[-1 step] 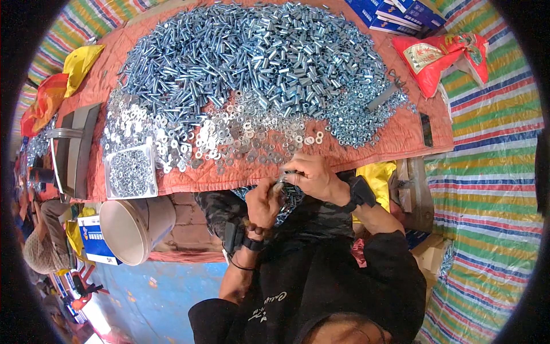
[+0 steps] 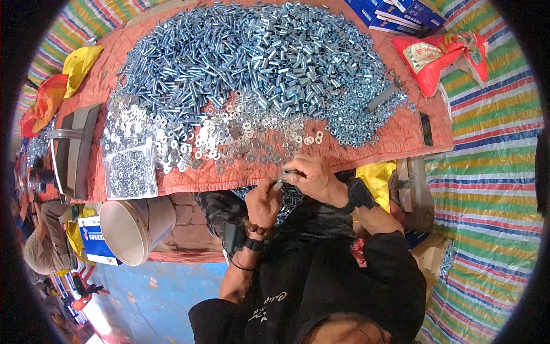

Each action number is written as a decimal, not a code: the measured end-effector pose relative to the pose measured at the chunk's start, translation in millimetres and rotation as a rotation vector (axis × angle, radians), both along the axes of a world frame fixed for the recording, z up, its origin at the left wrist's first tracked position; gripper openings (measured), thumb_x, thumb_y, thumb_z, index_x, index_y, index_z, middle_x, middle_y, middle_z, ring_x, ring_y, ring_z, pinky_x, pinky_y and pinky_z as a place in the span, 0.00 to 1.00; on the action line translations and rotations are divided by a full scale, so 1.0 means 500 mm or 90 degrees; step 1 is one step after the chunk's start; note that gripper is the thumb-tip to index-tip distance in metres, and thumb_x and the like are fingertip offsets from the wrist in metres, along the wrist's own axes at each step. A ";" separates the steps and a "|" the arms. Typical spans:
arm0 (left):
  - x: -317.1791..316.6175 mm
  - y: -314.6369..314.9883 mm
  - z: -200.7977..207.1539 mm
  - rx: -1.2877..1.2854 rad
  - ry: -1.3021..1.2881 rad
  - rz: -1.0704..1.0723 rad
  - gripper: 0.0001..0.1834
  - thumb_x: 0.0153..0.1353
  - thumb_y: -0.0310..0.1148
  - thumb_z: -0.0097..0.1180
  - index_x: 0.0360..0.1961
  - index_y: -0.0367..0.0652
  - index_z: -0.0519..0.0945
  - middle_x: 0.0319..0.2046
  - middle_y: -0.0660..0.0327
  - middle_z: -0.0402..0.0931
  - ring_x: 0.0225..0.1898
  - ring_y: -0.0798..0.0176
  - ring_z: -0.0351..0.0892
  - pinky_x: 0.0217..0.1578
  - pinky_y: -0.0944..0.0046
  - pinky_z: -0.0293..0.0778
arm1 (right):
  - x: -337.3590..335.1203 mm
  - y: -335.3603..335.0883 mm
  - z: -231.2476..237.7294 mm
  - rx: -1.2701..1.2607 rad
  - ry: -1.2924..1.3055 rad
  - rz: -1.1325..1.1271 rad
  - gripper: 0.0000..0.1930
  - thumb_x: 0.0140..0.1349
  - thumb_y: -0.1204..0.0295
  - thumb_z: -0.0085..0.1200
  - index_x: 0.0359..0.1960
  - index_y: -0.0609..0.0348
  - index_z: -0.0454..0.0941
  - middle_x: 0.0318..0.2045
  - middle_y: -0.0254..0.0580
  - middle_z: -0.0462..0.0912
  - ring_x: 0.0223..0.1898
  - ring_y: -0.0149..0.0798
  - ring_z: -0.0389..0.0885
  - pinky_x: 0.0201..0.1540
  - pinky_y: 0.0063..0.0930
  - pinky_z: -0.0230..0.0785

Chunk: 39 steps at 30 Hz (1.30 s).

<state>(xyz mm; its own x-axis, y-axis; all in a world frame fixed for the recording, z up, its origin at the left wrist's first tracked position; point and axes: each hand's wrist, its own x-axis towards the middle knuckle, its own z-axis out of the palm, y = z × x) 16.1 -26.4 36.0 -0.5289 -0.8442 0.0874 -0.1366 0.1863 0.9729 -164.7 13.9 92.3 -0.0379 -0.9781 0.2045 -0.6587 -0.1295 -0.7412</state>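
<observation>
My left hand and my right hand meet at the table's near edge, both with fingers pinched. Between their fingertips is a small metal fastener, mostly covered, so its exact kind is hard to make out. Just below the hands, above my lap, lies a heap of metal fasteners. Loose flat washers are scattered on the cloth beyond my fingers. Farther back rises a large pile of metal sleeves and rods, with many small nuts at its right side.
A square white tray of small washers or nuts sits on the quilted orange cloth. Left of it stands a dark open box. A beige bucket is below the edge. Red bag and blue boxes lie far right.
</observation>
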 end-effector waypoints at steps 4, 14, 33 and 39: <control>-0.018 0.019 0.014 -0.187 -0.041 0.058 0.05 0.62 0.25 0.58 0.37 0.36 0.77 0.19 0.56 0.77 0.18 0.65 0.79 0.21 0.65 0.72 | 0.011 0.014 -0.027 0.056 0.012 -0.084 0.12 0.60 0.66 0.62 0.36 0.62 0.78 0.27 0.48 0.78 0.30 0.49 0.81 0.32 0.38 0.72; -0.002 0.003 0.002 0.483 0.269 -0.193 0.11 0.70 0.36 0.52 0.39 0.36 0.76 0.21 0.59 0.77 0.15 0.67 0.74 0.18 0.69 0.73 | -0.027 0.000 0.016 -0.005 -0.100 0.094 0.08 0.59 0.71 0.61 0.37 0.62 0.81 0.32 0.46 0.82 0.35 0.45 0.83 0.37 0.34 0.74; -0.002 -0.011 0.044 -0.042 -0.078 0.052 0.04 0.63 0.26 0.58 0.32 0.38 0.75 0.18 0.55 0.77 0.20 0.58 0.81 0.22 0.63 0.73 | 0.003 0.033 0.021 0.124 -0.303 -0.098 0.34 0.72 0.42 0.35 0.30 0.64 0.75 0.22 0.39 0.76 0.25 0.34 0.72 0.29 0.29 0.66; -0.011 -0.014 0.044 0.064 0.015 0.073 0.07 0.67 0.30 0.55 0.35 0.37 0.77 0.17 0.61 0.77 0.17 0.70 0.77 0.20 0.68 0.72 | 0.025 0.054 0.048 0.071 -0.314 -0.031 0.45 0.70 0.36 0.27 0.66 0.73 0.58 0.43 0.51 0.82 0.47 0.44 0.80 0.58 0.35 0.66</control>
